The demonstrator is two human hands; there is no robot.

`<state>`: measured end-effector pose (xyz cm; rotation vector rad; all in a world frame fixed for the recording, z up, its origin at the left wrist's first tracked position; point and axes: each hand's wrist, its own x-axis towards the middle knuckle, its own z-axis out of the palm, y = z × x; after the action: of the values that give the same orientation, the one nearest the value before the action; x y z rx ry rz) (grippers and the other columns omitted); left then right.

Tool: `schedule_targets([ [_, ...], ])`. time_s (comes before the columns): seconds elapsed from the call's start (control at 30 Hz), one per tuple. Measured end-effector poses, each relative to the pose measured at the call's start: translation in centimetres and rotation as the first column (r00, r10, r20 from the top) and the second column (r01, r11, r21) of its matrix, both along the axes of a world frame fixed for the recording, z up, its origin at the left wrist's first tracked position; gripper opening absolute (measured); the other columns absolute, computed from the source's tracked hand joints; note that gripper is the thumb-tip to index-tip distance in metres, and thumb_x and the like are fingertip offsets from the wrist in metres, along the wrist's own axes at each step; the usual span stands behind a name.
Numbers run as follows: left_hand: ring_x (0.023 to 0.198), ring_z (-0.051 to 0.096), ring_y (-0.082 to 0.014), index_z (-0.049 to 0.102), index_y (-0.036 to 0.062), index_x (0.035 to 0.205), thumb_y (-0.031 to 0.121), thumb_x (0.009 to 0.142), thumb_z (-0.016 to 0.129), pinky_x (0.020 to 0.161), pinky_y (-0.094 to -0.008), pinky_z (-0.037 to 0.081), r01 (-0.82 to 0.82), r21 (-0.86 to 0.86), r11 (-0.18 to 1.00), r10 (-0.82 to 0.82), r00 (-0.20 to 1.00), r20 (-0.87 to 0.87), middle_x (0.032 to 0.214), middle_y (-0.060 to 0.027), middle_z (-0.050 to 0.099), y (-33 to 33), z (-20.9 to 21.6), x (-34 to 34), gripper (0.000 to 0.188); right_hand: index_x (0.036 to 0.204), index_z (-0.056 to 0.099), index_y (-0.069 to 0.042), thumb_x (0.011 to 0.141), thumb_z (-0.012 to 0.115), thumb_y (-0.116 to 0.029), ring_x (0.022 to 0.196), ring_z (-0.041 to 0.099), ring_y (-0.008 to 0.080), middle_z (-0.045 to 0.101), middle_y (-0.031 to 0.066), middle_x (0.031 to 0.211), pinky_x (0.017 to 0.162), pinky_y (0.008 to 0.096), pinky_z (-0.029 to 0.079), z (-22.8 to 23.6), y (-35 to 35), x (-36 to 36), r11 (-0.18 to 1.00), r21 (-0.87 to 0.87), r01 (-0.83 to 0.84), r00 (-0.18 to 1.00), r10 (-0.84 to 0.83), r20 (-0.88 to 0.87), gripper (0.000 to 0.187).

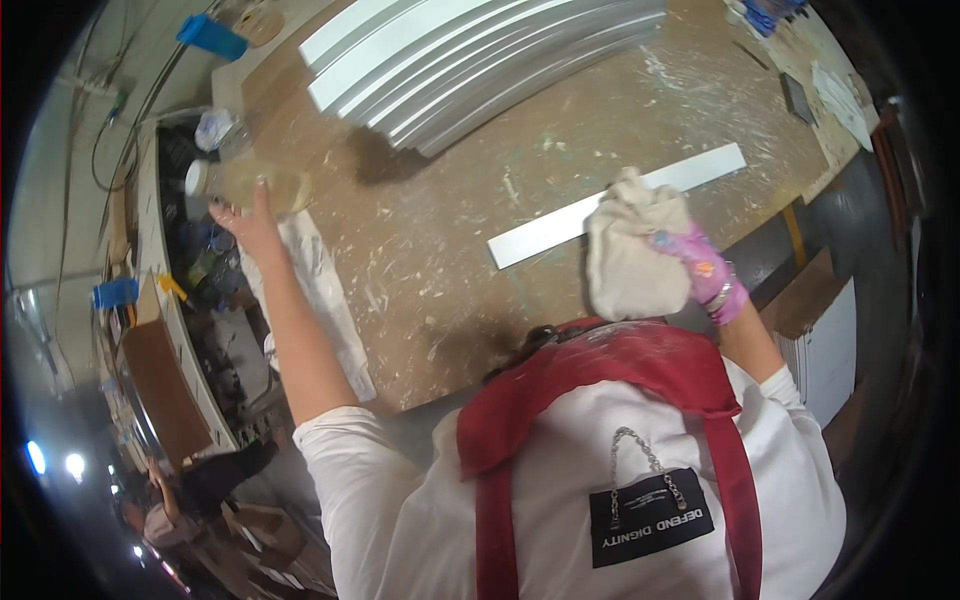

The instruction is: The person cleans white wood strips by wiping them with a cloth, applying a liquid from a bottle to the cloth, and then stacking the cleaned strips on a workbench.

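The left hand (245, 215), fingers spread, is reaching the bottle (240, 175); the gloved right hand (705, 270) is clutching a rag (630, 255) above the still-unwiped white strip (560, 225).

Stacked white panels (470, 60) on paint-flecked workbench (450, 260); blue object (211, 36), perhaps clamp, beyond.

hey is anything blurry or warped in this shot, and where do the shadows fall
Head view: the left hand and the clear bottle it touches are smeared by motion blur; the right hand, in a pink glove, and its cloth look sharper. The fisheye bends the workbench edges and blackens the corners. A dark shadow sits beside the stacked white strips.
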<state>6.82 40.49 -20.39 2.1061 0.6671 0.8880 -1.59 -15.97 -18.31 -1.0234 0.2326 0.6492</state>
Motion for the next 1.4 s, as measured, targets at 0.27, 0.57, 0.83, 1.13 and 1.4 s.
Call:
schedule_targets([
  [0.27,0.108,0.057,-0.0272,0.048,-0.0055,0.125,0.025,0.078,0.077,0.093,-0.0375,0.046,0.082,-0.115,0.99,-0.088,0.995,-0.041,0.124,-0.0187,0.056,-1.2,1.7,1.8,0.063,0.143,0.031,-0.004,0.087,0.061,-0.008,0.124,0.048,0.0169,0.05,0.0096,0.134,0.105,0.0311,0.037,-1.2,1.9,-0.9,0.937,0.307,-0.165,0.986,0.147,0.08,0.064],
  [0.57,0.109,0.057,-0.0235,0.051,-0.0087,0.122,0.011,0.08,0.073,0.09,-0.0364,0.047,0.271,-0.093,0.958,-0.269,0.963,0.038,0.119,-0.0164,0.06,-15.7,6.0,-9.7,0.052,0.126,0.048,-0.002,0.089,0.058,-0.008,0.114,0.054,0.0162,0.058,0.0078,0.121,0.099,0.0297,0.042,-1.3,2.0,-0.6,0.937,0.315,0.149,0.981,-0.179,0.069,0.039],
  [0.83,0.11,0.052,-0.0408,0.052,0.005,0.125,0.024,0.062,0.079,0.092,-0.0466,0.044,0.803,0.392,0.448,-0.67,0.592,-0.447,0.121,-0.0221,0.053,-23.8,5.7,-9.3,0.07,0.131,0.044,0.0,0.09,0.059,-0.014,0.11,0.057,0.0161,0.056,0.0092,0.124,0.099,0.0284,0.042,2.8,3.7,1.6,0.934,0.336,0.117,0.948,-0.207,0.244,0.047],
  [1.13,0.105,0.054,-0.0306,0.051,0.0163,0.128,0.015,0.063,0.078,0.087,-0.0434,0.041,0.912,0.365,0.185,-0.554,0.404,-0.728,0.113,-0.0135,0.055,-29.6,5.4,-7.8,0.07,0.145,0.028,-0.005,0.093,0.055,-0.016,0.123,0.048,0.0168,0.046,0.0106,0.137,0.101,0.0314,0.042,-1.0,4.3,0.8,0.972,0.165,0.169,0.918,-0.217,0.333,0.06],
  [1.4,0.094,0.054,-0.0252,0.051,0.0199,0.129,0.008,0.069,0.065,0.079,-0.0405,0.04,0.839,0.542,-0.055,-0.36,0.489,-0.794,0.102,-0.0093,0.055,-28.7,8.5,-5.9,0.063,0.14,0.035,-0.005,0.097,0.048,-0.021,0.126,0.047,0.0228,0.045,0.0108,0.138,0.105,0.0365,0.04,-0.1,3.3,1.2,0.901,0.43,0.064,0.991,-0.108,0.077,0.048],
])
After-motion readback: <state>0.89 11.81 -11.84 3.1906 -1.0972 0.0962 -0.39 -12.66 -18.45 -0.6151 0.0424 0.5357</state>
